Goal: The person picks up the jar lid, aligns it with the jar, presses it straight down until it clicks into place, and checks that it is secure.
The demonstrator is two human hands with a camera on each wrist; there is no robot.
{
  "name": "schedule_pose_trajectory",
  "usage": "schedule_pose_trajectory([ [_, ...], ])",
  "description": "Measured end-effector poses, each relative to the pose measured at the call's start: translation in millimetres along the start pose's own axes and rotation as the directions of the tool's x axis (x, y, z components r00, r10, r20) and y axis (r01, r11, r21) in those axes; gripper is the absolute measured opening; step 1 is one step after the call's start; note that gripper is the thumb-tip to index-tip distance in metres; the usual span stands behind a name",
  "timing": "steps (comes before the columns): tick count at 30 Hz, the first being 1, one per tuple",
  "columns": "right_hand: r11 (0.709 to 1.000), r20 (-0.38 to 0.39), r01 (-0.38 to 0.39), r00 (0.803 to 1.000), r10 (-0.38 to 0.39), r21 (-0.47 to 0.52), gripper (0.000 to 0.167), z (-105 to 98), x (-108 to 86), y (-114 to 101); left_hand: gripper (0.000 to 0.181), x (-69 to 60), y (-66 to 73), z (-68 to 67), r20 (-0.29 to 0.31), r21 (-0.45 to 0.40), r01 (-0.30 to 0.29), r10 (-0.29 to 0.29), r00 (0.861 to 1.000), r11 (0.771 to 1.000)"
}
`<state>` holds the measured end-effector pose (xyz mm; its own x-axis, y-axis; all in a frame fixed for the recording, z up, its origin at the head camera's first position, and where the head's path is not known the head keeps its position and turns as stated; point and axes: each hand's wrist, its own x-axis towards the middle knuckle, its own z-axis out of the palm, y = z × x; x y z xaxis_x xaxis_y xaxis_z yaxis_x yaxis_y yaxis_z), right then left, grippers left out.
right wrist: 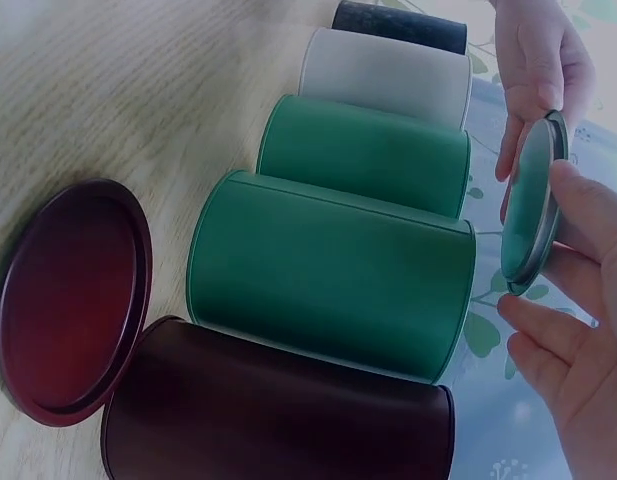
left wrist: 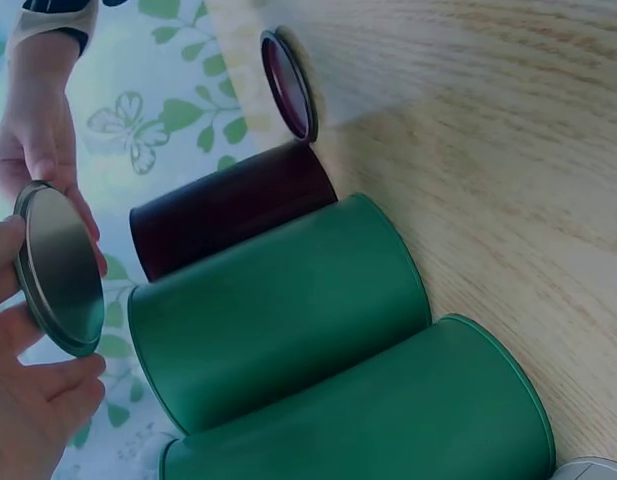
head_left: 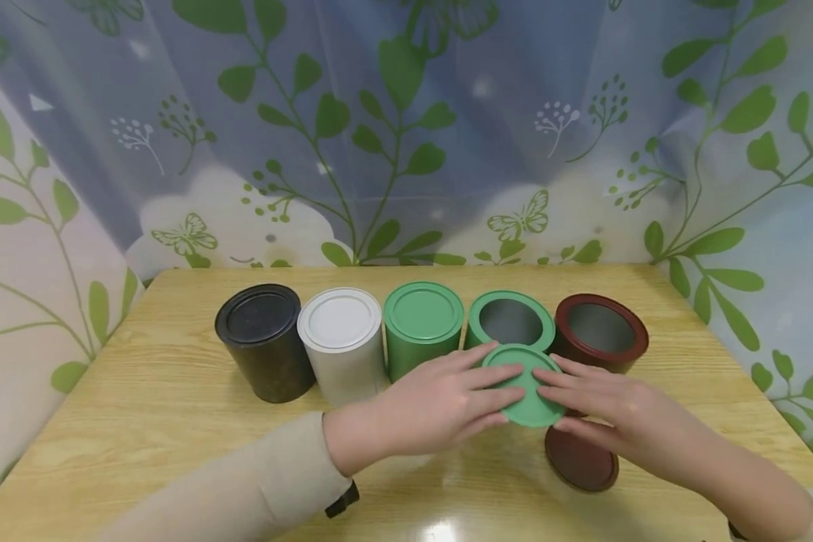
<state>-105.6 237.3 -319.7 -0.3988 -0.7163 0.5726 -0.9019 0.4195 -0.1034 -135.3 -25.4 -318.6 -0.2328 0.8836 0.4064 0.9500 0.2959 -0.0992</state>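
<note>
The left hand point(head_left: 447, 403) and right hand point(head_left: 619, 410) together grip 1 green lid point(head_left: 531, 411) (raised off the counter point(head_left: 156, 391)) near the open green can point(right wrist: 333, 275); the red lid point(head_left: 580, 457) lies by the red can point(right wrist: 278, 405).

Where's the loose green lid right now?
In the head view, the loose green lid is right of centre, held between the left hand and right hand, hiding part of the open green can.
</note>
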Motion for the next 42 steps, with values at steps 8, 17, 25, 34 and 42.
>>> schedule_pose_trajectory([
  [8, 1.0, 0.0, 0.009, 1.0, -0.009, -0.025, 0.045, 4, 1.0, 6, 0.039, 3.2, -7.8, 0.4, 0.093, -0.04, 0.044, -0.04, 0.995, 0.998],
  [17, 0.996, 0.094, -0.083, 0.992, 0.086, -0.036, 0.045, 0, 4.3, 12, 0.041, 11.9, -16.1, 1.5, 0.145, -0.039, 0.103, -0.096, 0.985, 0.994],
  [25, 0.994, 0.085, -0.092, 0.992, 0.096, -0.051, 0.043, 1, 7.6, 19, 0.042, 16.9, -22.8, 2.5, 0.177, -0.034, 0.105, -0.097, 0.979, 0.994],
  [34, 0.988, 0.105, -0.138, 0.984, 0.145, -0.073, 0.046, 1, 14.4, 26, 0.042, 21.2, -31.6, 5.9, 0.186, -0.095, 0.161, -0.142, 0.972, 0.982],
  [42, 0.98, 0.138, -0.169, 0.974, 0.182, -0.1, 0.046, 0, 17.5, 28, 0.042, 24.6, -35.5, 8.8, 0.177, -0.088, 0.16, -0.143, 0.974, 0.983],
])
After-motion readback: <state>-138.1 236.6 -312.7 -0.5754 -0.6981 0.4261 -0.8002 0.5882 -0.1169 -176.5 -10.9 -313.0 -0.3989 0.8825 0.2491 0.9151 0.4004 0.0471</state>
